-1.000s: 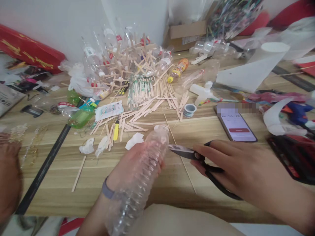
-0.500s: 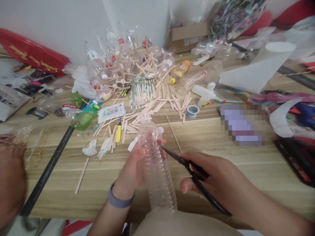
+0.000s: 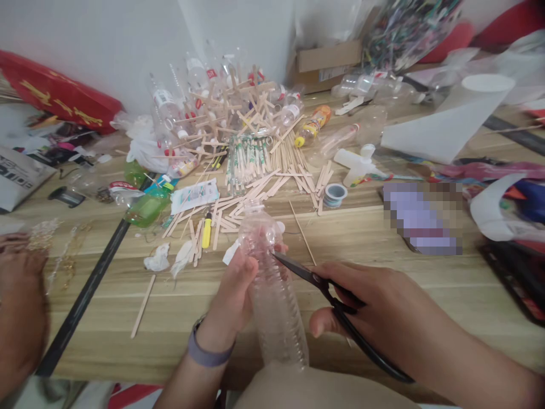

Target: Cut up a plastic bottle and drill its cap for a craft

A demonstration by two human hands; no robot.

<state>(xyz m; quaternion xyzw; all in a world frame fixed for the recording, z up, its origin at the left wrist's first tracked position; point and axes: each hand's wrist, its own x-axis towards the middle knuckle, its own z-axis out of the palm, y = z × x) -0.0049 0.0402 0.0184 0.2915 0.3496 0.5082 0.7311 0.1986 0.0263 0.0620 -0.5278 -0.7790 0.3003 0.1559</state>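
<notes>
A clear ribbed plastic bottle [image 3: 279,307] stands tilted in front of me, its neck pointing away and its lower end against my body. My left hand [image 3: 234,289], with a purple band at the wrist, is wrapped round the bottle's upper part; some fingers show blurred through the plastic. Black scissors [image 3: 327,289] are in my right hand [image 3: 366,307], the fingers and thumb at the handles. The scissors' tip touches or nearly touches the bottle's right side, just below the shoulder. Whether it pierces the plastic cannot be made out.
Wooden sticks [image 3: 272,184] and several clear bottles lie beyond the bottle. A yellow-handled tool [image 3: 206,230], a spool [image 3: 335,195] and a blurred-out phone [image 3: 421,218] are nearby. Another person's hand [image 3: 21,289] rests at the left edge, by gold chains [image 3: 70,258]. A white funnel shape [image 3: 447,125] stands right.
The scissors' handles have moved slightly down and right, with the tip still by the bottle. The left thumb has shifted slightly on the bottle. The whole view has moved a little.
</notes>
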